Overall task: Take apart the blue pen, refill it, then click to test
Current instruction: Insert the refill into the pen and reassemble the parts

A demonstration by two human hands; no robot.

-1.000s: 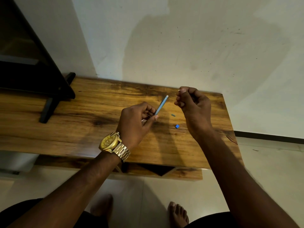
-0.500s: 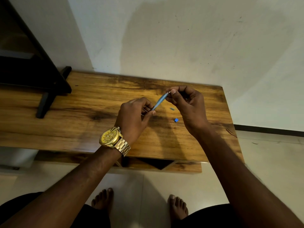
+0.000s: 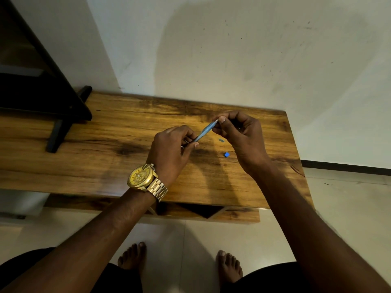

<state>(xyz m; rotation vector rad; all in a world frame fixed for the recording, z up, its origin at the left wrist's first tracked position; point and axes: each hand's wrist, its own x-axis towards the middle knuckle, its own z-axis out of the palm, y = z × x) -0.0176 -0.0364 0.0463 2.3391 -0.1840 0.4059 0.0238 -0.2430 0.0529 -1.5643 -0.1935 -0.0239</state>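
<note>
The blue pen barrel [image 3: 204, 132] is held slanted above the wooden table [image 3: 105, 149]. My left hand [image 3: 171, 151], with a gold watch on its wrist, grips the barrel's lower end. My right hand [image 3: 239, 134] pinches the barrel's upper end between thumb and fingers; what sits at that tip is too small to tell. Two loose pen parts lie on the table under my right hand: a small blue piece [image 3: 226, 154] and a thin grey-blue piece [image 3: 221, 140].
A dark stand with a black foot [image 3: 57, 132] occupies the table's left end. A white wall rises behind the table. The table's right edge ends near my right forearm, with tiled floor [image 3: 349, 197] beyond. My bare feet stand below the front edge.
My right hand, apart from the pen a second ago, has come left onto the barrel's upper end and now pinches it. My left hand keeps its hold.
</note>
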